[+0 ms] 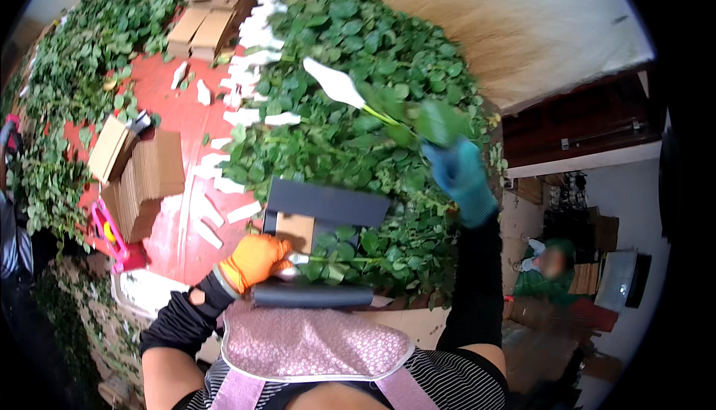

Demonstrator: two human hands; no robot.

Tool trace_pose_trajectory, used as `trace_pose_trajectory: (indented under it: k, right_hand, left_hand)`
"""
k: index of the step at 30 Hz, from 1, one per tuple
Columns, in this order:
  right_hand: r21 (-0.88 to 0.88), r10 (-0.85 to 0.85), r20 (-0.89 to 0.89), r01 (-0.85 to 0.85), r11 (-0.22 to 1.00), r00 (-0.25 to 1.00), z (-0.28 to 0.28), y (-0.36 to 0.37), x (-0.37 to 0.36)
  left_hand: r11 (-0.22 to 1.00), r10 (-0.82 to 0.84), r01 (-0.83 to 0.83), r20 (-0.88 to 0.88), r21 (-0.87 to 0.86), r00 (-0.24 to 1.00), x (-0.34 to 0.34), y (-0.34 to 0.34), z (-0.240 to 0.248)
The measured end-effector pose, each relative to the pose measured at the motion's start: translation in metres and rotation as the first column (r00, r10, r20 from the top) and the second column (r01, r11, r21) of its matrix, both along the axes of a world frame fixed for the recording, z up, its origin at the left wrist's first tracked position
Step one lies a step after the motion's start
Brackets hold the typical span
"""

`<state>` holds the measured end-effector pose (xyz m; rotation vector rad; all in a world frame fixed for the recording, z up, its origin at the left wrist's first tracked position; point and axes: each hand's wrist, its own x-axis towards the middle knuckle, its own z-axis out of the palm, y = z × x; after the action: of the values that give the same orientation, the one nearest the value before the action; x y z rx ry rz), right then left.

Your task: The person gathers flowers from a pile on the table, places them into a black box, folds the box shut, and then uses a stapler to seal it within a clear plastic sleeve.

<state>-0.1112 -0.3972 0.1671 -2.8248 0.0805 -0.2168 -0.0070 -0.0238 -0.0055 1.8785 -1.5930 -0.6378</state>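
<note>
My right hand (462, 182), in a blue glove, is closed on the leafy part of a rose stem and holds it up over the pile. The stem's white-wrapped head (335, 84) points to the upper left; its leaves are blurred. My left hand (253, 262), in an orange glove, has its fingers curled at the near left side of a dark holder (328, 202). At its fingertips is the small white head (297, 258) of another leafy stem, lying across the holder. A brown cardboard piece (296, 231) stands inside the holder, beside those fingers. A dark padded bar (313, 295) forms its near side.
Leafy stems with white-wrapped heads pile up (373, 44) behind the holder. Folded cardboard (149, 175) and a pink tool (115, 238) lie left on the red table (168, 104). More cardboard (212, 26) stands at the back. A person in green (544, 279) is far right.
</note>
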Motion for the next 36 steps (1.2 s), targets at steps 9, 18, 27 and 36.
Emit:
trace_pose_trajectory:
  k: [9,18,27,36]
  right_hand:
    - [0.552,0.250,-0.477,0.066,0.831,0.843,-0.060,0.078,-0.090]
    - [0.260,0.211,-0.672,-0.041,0.965,0.710,-0.145,0.075,-0.091]
    - [0.119,0.152,-0.711,-0.095,0.988,0.686,-0.137,0.085,-0.095]
    - [-0.068,0.033,-0.033,-0.036,0.997,0.999,-0.031,0.050,0.033]
  left_hand:
    - [0.985,-0.078,0.070,0.043,0.160,0.996,-0.001,0.000,0.009]
    - [1.000,0.028,-0.028,0.017,0.012,0.999,-0.004,0.012,-0.010]
    - [0.995,0.044,-0.043,-0.016,0.090,0.999,0.002,-0.001,0.005]
    - [0.998,0.046,-0.046,0.015,0.050,0.999,0.006,-0.006,0.016]
